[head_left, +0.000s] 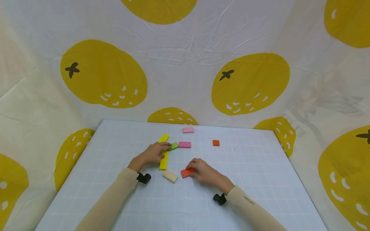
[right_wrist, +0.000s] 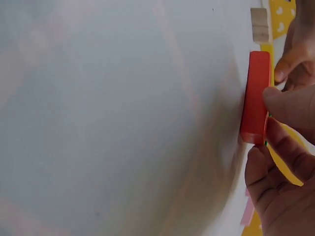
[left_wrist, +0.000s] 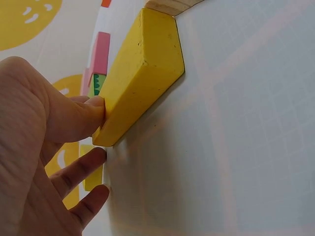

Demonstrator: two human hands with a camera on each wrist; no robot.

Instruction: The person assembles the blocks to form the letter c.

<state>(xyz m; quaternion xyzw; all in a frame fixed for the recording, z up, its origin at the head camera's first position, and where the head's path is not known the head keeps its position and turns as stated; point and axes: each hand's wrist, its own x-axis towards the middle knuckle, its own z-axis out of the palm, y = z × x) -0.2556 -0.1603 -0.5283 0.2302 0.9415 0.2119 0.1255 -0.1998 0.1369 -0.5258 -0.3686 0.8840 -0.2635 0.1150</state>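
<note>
My left hand (head_left: 154, 152) bends over the place where two long yellow blocks meet. In the left wrist view its thumb lies along the side of the nearer yellow block (left_wrist: 138, 73), while the other fingers reach over and beyond it. Its fingertips overlap the end of a green block (head_left: 174, 146) in the head view. Nearer the front, my right hand (head_left: 203, 171) pinches a red block (right_wrist: 256, 96) between thumb and fingers, low over the table. A plain wooden block (head_left: 170, 176) lies between the two hands.
The farther yellow block (head_left: 164, 138) slants away beyond the left hand. A pink block (head_left: 184, 145) lies beside the green one, with a lighter pink block (head_left: 188, 130) behind it. Off to the right sits a small orange block (head_left: 215, 142). A patterned cloth hangs behind the table (head_left: 260, 176).
</note>
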